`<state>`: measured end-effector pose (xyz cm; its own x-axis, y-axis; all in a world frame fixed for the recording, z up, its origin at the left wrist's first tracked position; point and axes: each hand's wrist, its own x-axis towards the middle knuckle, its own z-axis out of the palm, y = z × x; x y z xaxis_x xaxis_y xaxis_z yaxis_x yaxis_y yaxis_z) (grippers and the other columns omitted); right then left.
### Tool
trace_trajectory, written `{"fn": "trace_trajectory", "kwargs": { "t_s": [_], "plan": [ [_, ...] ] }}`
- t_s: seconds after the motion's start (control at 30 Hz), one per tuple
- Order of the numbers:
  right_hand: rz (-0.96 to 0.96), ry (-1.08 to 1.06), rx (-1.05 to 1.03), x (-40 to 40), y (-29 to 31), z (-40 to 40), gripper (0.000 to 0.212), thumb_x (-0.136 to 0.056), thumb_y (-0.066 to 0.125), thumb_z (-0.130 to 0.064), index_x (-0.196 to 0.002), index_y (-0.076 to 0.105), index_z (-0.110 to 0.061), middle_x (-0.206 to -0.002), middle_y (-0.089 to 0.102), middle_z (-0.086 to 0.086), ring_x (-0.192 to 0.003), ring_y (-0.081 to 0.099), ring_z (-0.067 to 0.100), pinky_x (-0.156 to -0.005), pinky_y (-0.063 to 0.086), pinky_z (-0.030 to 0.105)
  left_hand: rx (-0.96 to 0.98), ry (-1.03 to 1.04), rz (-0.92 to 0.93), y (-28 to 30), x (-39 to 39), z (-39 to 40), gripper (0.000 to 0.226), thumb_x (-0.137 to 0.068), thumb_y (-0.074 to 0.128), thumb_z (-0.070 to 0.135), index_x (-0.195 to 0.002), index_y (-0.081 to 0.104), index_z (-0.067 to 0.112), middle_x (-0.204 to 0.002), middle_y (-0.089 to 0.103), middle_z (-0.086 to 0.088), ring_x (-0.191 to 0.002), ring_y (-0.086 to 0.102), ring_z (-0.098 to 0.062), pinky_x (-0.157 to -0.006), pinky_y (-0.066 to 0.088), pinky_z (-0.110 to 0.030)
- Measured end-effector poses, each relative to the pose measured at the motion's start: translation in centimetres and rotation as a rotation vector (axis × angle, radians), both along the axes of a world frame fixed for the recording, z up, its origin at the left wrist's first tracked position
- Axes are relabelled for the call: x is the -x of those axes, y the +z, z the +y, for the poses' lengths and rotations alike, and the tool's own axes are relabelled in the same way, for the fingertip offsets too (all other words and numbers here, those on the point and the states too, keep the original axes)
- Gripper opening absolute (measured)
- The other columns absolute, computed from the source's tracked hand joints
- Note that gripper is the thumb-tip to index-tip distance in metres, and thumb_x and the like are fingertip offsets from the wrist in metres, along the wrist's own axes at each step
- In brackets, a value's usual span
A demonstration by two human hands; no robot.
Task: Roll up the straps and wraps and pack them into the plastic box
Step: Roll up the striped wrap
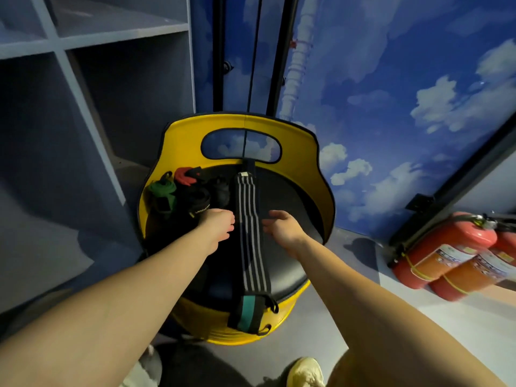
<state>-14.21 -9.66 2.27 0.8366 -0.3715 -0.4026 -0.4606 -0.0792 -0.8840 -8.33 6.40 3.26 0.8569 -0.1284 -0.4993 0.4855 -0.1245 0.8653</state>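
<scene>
Flanking the striped wrap [249, 233]: left hand [219, 223], right hand [282, 226].

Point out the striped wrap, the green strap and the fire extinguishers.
striped wrap [249, 224]: head view, middle of its length.
green strap [163, 191]: head view, its bundled top.
fire extinguishers [446, 250]: head view, nearest red body.
</scene>
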Motion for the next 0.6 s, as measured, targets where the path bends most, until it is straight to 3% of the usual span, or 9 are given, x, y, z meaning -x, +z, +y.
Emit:
{"fn": "trace_trajectory", "kwargs": {
  "t_s": [0.07,0.13,0.23,0.33,0.37,0.43,0.47,0.6],
  "plan": [
    [0.039,0.008,0.054,2.1,-0.4,1.0,0.047,-0.094,0.06,-0.008,-0.14,0.049,-0.009,-0.121,0.067,0.013,-0.103,0.064,0.023,-0.088,0.052,0.037,-0.01,-0.024,0.025,-0.6,2.1,1.1,0.016,-0.102,0.049,0.007,-0.109,0.064,0.006,-0.103,0.064,-0.009,-0.078,0.061,-0.015,-0.066,0.048,-0.026],
    [0.054,0.031,0.122,4.2,-0.8,1.9,0.045,-0.094,0.062,-0.015,-0.138,0.052,-0.009,-0.123,0.066,0.011,-0.108,0.064,0.026,-0.09,0.051,0.038,-0.032,-0.044,0.058,-1.1,4.3,2.0,0.024,-0.102,0.051,0.007,-0.123,0.062,0.002,-0.11,0.064,-0.012,-0.092,0.063,-0.022,-0.075,0.05,-0.032],
    [0.065,0.128,0.243,7.6,-0.9,2.9,0.023,-0.097,0.058,-0.012,-0.119,0.062,-0.008,-0.111,0.066,0.005,-0.102,0.061,0.021,-0.09,0.049,0.033,-0.069,-0.079,0.12,-1.8,6.6,2.8,0.029,-0.104,0.046,0.004,-0.13,0.057,-0.004,-0.117,0.065,-0.018,-0.107,0.065,-0.027,-0.081,0.047,-0.031],
    [0.12,0.256,0.427,9.5,-1.9,2.8,0.02,-0.096,0.052,-0.014,-0.104,0.07,-0.011,-0.1,0.069,0.011,-0.094,0.062,0.027,-0.086,0.05,0.039,-0.139,-0.11,0.174,-3.9,7.9,3.5,0.018,-0.105,0.046,0.005,-0.099,0.062,0.003,-0.089,0.061,-0.009,-0.077,0.059,-0.017,-0.063,0.045,-0.023],
    [0.14,0.3,0.488,9.8,-2.3,2.7,0.022,-0.095,0.052,-0.015,-0.106,0.071,-0.013,-0.101,0.07,0.011,-0.097,0.063,0.029,-0.088,0.051,0.04,-0.186,-0.123,0.155,-4.7,8.1,3.7,0.015,-0.103,0.051,0.007,-0.095,0.064,0.006,-0.089,0.062,-0.008,-0.078,0.061,-0.018,-0.067,0.049,-0.025],
    [0.163,0.365,0.542,10.3,-3.2,2.4,0.028,-0.094,0.052,-0.015,-0.116,0.069,-0.014,-0.107,0.07,0.01,-0.102,0.064,0.03,-0.09,0.053,0.04,-0.279,-0.155,0.085,-6.2,8.3,4.1,0.013,-0.098,0.061,0.013,-0.107,0.069,0.009,-0.102,0.068,-0.01,-0.099,0.067,-0.025,-0.089,0.057,-0.036],
    [0.172,0.378,0.55,10.4,-3.7,2.4,0.03,-0.095,0.053,-0.016,-0.121,0.068,-0.015,-0.112,0.07,0.009,-0.105,0.064,0.03,-0.09,0.053,0.038,-0.293,-0.156,0.073,-6.8,8.3,4.2,0.017,-0.097,0.063,0.015,-0.112,0.069,0.01,-0.103,0.069,-0.009,-0.101,0.068,-0.025,-0.093,0.057,-0.038],
    [0.141,0.429,0.652,10.4,-5.5,2.2,0.033,-0.098,0.054,-0.019,-0.127,0.068,-0.021,-0.124,0.064,0.007,-0.11,0.062,0.027,-0.091,0.051,0.031,-0.301,-0.134,0.062,-7.6,8.3,3.7,0.019,-0.095,0.065,0.015,-0.113,0.07,0.01,-0.092,0.073,-0.005,-0.082,0.072,-0.015,-0.077,0.062,-0.03]
  ]
}}
